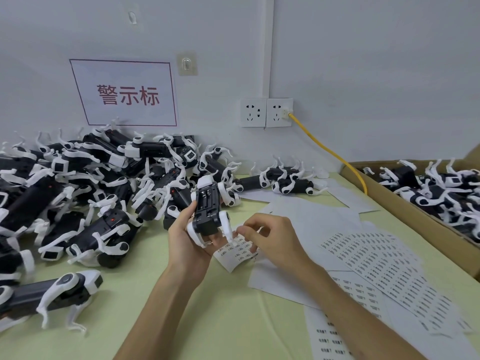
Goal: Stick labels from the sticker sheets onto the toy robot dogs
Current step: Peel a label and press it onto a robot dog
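- A big heap of toy robot dogs lies to the left of and beyond the left hand. I cannot tell whether any carry labels, so most of the job looks to be still ahead.
- A cardboard box well to the right of the right hand holds more dogs. Whether they are finished or waiting is unclear.
- Sticker sheets fan out under and to the right of the right forearm. Many printed labels are still on them, and blank backing sheets lie beyond.
- The held dog is belly-up, with its open battery bay showing and no label visible on it.
- The left hand grips that dog, fingers curled around its body.
- The right hand, just beside it, pinches at a small sticker strip between the hands. This is probably a label being peeled, though none is visibly lifted.
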Tool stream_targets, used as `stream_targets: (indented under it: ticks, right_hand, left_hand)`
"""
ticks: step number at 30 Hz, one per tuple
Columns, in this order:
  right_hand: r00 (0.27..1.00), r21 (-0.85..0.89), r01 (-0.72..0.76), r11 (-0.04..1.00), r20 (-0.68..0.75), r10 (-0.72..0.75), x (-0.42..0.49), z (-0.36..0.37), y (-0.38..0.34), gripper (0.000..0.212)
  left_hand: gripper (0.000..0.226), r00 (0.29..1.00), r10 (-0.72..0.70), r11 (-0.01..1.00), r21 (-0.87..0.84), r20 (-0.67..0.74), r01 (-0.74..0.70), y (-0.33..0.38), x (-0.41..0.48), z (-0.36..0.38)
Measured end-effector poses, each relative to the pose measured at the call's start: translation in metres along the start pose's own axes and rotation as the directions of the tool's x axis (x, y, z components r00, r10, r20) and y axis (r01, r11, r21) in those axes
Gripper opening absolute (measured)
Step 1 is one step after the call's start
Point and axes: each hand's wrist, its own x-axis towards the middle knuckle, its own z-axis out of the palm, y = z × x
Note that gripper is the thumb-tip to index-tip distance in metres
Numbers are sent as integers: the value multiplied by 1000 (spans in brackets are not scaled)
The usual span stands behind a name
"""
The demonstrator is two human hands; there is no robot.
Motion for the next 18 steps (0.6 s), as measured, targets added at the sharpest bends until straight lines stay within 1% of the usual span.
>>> stream_targets:
  ticks: [8,12,15,16,18]
  right_hand:
    - [1000,-25,-14,1000,-5,14,-1,0,-1,15]
    - [998,-46,-59,997,-13,58,-1,3,1,18]
    - [997,-96,-74,993,-25,72,2,2,4,19]
    - [997,-124,-75,989,-7,74,3,1,5,18]
    - [991,-153,-83,985,94,98,5,-4,4,15]
  left_hand:
    - [41,999,38,999,-5,11,-38,-1,1,-2]
    - [42,997,62,998,8,-47,-61,-2,2,-3]
    - [41,992,90,993,89,-91,-82,-1,2,0]
    - [38,990,99,990,114,-97,-87,-1,1,0]
    - [35,989,107,984,153,-101,-91,-2,-1,1]
